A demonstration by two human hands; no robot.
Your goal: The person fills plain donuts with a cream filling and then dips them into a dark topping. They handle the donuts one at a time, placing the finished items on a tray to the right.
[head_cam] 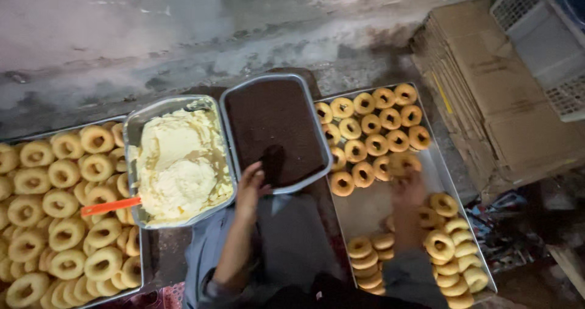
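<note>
Fingers of my left hand (251,186) are curled down at the near rim of the tray of dark chocolate sprinkles (274,132), tips dipped where a darker lump sits; whether they pinch anything I cannot tell. My right hand (407,190) is blurred over the right metal tray (372,208), fingers bent toward a ring doughnut (403,163) at the edge of the neat rows, but I cannot tell if it is gripped.

Going by size: the left tray (141,266) carries a big heap of plain doughnuts (61,223), likely heavy when full, best lifted by both rims. Next, the tray of pale cream (180,166) with an orange-handled spatula (109,206) resting in it; I judge the cream soft and sticky. Then the sprinkles, loose and easily spilled. Smallest, each doughnut: light, soft, easily dented, I think, so I would hold one by its outer edge with gentle fingertips.
</note>
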